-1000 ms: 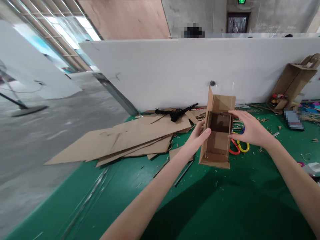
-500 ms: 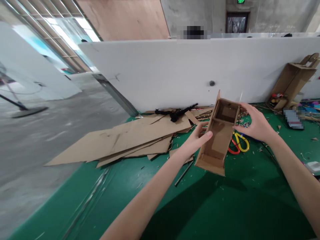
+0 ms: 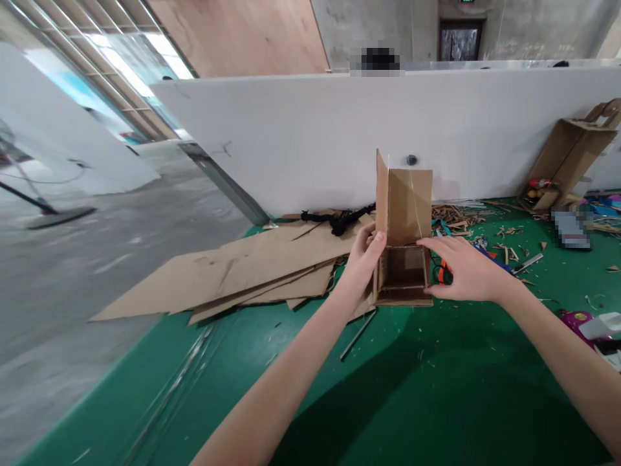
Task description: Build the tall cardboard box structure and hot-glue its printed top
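Between my two hands is a brown cardboard box [image 3: 406, 210], its open compartment facing me at the bottom and a tall back panel and left side panel rising above it. My left hand [image 3: 365, 259] grips the left side, thumb on the near edge and fingers behind, partly hidden. On the right edge, my right hand [image 3: 460, 266] holds on with thumb and fingertips, thumb low by the compartment and fingers higher. Orange-handled scissors [image 3: 442, 272] show in part behind my right hand.
Flat cardboard sheets [image 3: 252, 272] lie on the green table [image 3: 436, 401] to the left, with a black item [image 3: 339, 221] on them. A dark thin rod [image 3: 358, 336] lies nearer me. Cardboard scraps, a knife [image 3: 528, 263], a phone [image 3: 571, 230] and another cardboard construction [image 3: 565, 158] are to the right.
The cardboard box has been tipped and turned, so its long panels now stand upright and the compartment sits low. My right hand has shifted down and slightly left along with it.
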Demonstrator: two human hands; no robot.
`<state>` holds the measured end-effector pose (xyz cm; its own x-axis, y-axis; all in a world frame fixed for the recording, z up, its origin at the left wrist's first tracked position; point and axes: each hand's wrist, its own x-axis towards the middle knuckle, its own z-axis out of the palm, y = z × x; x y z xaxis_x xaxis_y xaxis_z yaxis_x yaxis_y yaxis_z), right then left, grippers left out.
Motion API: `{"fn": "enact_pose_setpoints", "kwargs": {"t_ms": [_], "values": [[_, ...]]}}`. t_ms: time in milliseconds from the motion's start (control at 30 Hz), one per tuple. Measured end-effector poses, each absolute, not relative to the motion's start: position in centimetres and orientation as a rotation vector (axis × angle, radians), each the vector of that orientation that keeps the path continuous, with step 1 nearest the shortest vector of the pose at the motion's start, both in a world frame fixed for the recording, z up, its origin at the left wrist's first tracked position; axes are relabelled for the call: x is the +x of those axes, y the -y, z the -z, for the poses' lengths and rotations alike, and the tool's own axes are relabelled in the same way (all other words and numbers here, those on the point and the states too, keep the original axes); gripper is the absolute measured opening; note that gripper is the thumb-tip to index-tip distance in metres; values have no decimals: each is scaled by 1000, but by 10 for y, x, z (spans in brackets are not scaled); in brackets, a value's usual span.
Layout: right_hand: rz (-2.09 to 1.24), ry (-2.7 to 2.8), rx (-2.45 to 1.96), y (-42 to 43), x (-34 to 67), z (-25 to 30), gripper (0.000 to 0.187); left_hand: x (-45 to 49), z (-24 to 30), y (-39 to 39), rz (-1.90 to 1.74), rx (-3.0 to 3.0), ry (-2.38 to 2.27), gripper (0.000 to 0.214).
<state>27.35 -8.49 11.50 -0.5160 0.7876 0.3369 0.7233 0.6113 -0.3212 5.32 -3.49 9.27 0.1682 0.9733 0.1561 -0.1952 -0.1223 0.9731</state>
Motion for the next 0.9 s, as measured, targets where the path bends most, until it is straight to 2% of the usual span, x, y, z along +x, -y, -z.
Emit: {"fn": "enact_pose_setpoints", "kwargs": {"t_ms": [633,900], "values": [[-128,2396,-1160,81,278,-109,72,54,-90,33,-1299,1290,-885,65],[-101,2385,-1198,79,279,-108,71,50,-91,31,-1320,1451,-790,56]]}}
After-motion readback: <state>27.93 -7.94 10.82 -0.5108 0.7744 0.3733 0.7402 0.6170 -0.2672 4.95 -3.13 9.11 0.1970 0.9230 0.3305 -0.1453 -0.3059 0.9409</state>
